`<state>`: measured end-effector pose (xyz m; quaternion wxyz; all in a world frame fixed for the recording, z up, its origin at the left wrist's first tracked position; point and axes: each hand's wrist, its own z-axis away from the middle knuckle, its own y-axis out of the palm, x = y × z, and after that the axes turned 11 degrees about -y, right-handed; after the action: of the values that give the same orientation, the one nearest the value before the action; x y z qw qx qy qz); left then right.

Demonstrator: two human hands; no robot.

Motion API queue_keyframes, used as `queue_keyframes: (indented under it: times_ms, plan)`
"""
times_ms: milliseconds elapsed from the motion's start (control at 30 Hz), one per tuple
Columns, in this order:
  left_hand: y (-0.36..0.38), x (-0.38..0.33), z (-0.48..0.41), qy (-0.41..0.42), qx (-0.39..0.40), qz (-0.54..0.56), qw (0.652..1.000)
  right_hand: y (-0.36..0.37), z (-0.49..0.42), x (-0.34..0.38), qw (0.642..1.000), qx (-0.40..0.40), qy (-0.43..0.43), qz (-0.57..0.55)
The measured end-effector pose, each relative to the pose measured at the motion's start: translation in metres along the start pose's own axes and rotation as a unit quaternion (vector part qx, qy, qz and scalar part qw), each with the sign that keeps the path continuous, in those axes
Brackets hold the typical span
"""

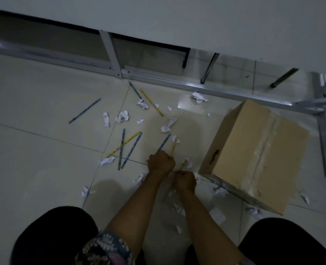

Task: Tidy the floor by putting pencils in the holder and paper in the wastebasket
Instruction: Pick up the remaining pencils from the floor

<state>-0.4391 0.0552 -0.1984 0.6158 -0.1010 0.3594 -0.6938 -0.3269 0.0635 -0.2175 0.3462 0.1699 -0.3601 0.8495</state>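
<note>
Pencils (84, 110), slender, amid crumpled paper (106, 161)

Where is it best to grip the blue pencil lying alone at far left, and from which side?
Probably mid-shaft on the blue pencil, from above, fingers across it: it lies flat on the floor, diagonal, with nothing touching it.

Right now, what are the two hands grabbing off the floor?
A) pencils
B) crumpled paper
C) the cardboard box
A: a blue pencil sticks out of the left hand, and a yellow pencil runs through the right hand, both curled tight round them.
</note>
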Motion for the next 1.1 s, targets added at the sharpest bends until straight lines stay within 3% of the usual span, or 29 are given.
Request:
queue_keyframes:
  times_ms: [200,300,467,600,900,1100]
  plan:
    - [-0.038,0.009,-0.016,-0.006,0.067,0.247,0.967,0.010,0.019,0.028,0.978,-0.018,-0.006,-0.207]
    - [-0.040,0.009,-0.031,-0.002,0.051,0.240,0.969,0.007,0.013,0.041,0.981,-0.033,-0.047,-0.188]
    - [-0.025,0.022,-0.045,0.058,-0.042,0.147,0.987,-0.011,0.004,0.064,0.973,0.029,-0.025,-0.228]
    - [-0.025,0.023,-0.051,0.059,-0.064,0.115,0.990,-0.020,-0.020,0.090,0.972,0.092,-0.046,-0.209]
    - [-0.112,0.015,-0.087,0.026,0.038,0.042,0.998,-0.017,-0.115,0.213,0.971,0.109,-0.197,-0.079]
    - [-0.158,0.031,-0.103,0.030,0.062,0.105,0.992,0.027,-0.146,0.245,0.928,0.061,-0.355,0.097]
